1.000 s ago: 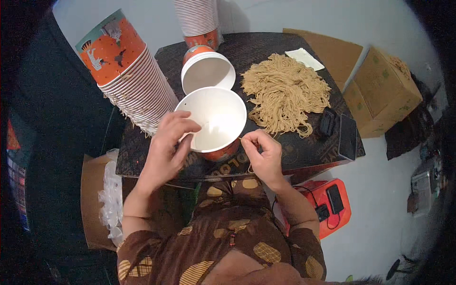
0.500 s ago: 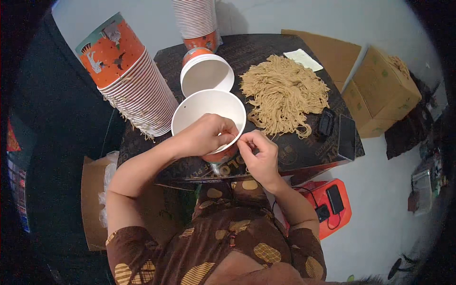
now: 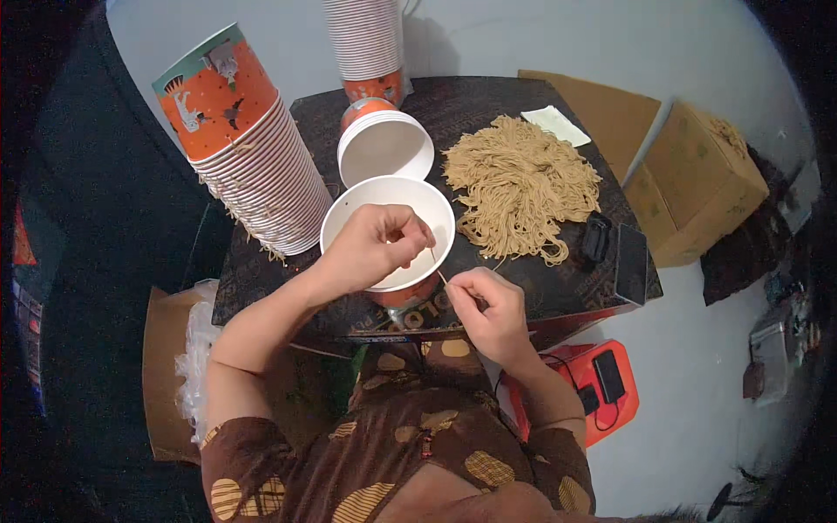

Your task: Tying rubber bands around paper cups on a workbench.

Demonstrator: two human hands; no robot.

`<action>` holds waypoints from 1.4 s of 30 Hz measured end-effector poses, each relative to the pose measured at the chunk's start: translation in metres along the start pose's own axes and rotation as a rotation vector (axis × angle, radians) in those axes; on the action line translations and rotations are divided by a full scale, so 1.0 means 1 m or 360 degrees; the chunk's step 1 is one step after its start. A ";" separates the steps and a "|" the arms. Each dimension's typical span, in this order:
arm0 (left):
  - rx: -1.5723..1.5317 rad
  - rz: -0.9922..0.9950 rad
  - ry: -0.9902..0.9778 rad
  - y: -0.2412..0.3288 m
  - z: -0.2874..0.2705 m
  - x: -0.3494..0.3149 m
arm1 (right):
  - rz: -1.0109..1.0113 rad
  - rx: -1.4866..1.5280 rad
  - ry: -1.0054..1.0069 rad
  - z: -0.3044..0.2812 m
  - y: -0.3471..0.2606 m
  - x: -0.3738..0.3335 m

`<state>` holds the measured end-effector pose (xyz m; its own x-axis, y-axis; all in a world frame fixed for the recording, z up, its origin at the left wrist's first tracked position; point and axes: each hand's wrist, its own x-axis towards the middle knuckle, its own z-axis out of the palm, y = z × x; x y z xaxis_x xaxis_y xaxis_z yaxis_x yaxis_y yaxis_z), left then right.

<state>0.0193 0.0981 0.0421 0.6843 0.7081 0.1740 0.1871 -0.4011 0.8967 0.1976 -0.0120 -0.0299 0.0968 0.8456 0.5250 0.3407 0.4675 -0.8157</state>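
Dark table holds an open bucket, cord at rim

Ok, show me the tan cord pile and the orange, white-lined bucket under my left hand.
Tan cord pile [image 3: 523, 187], head view, middle of the heap.
Orange, white-lined bucket [image 3: 384, 192], head view, far inner wall.

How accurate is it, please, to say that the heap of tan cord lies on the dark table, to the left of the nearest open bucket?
The side is wrong: the head view shows the heap of tan cord on the dark table, to the right of the nearest open bucket.
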 end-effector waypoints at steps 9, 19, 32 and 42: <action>-0.0305 -0.0307 -0.0091 0.015 0.001 0.004 | 0.0018 -0.0010 -0.0021 0.003 0.001 0.007; -0.0343 -0.0286 -0.0194 0.004 0.006 0.009 | 0.0051 0.0000 0.0010 0.006 0.010 0.004; -0.0243 -0.0044 -0.0208 0.000 0.010 0.012 | -0.0179 -0.0120 0.0366 0.020 0.020 0.027; -0.0158 -0.0305 -0.0371 0.003 0.008 0.013 | 0.0099 0.0308 0.0248 0.016 0.015 0.023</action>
<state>0.0341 0.1011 0.0442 0.7885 0.6085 -0.0896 0.2662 -0.2064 0.9416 0.1899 0.0186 -0.0342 0.2602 0.8314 0.4910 0.1457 0.4688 -0.8712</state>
